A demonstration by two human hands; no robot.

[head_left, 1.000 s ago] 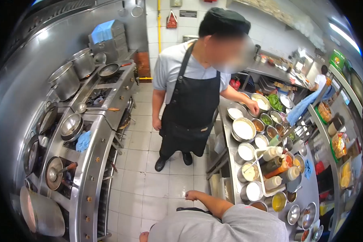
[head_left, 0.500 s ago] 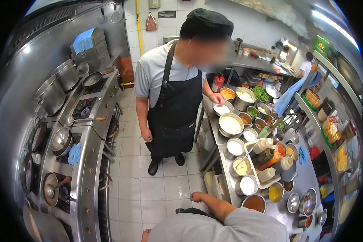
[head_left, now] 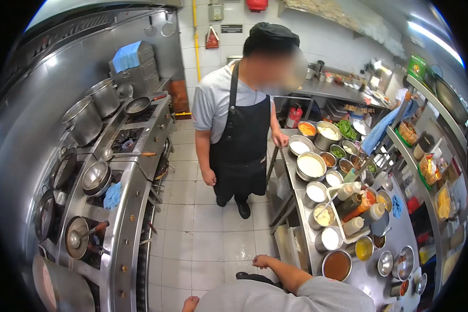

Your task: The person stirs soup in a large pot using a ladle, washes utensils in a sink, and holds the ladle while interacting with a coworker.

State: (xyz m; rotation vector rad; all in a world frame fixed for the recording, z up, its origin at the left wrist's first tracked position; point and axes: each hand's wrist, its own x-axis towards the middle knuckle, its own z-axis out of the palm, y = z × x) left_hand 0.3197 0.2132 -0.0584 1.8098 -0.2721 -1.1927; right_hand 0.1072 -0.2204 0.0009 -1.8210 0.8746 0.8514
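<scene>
My right hand [head_left: 263, 261] hangs over the tiled floor with the fingers curled in, and nothing shows in it. It is left of the steel prep table [head_left: 366, 286], apart from it. Nearest on that table are a pot of brown sauce [head_left: 336, 265] and a container of white contents [head_left: 329, 238]. Only a small part of my left hand [head_left: 191, 303] shows at the bottom edge, above the floor; its fingers are too hidden to read. Bowls of yellow liquid [head_left: 364, 249] and squeeze bottles in a white tray [head_left: 351, 238] stand further along the table.
A co-worker in a black apron [head_left: 239, 140] stands ahead in the aisle, a hand at the table's corner. At left runs a stove [head_left: 117, 208] with pots, pans and a ladle [head_left: 106, 154]. A shelf rack [head_left: 426, 171] rises at right.
The view has shifted, so the scene sits further right. The co-worker's hand has gone from above a white-filled bowl to the table's corner. My hands remain low beside my body.
</scene>
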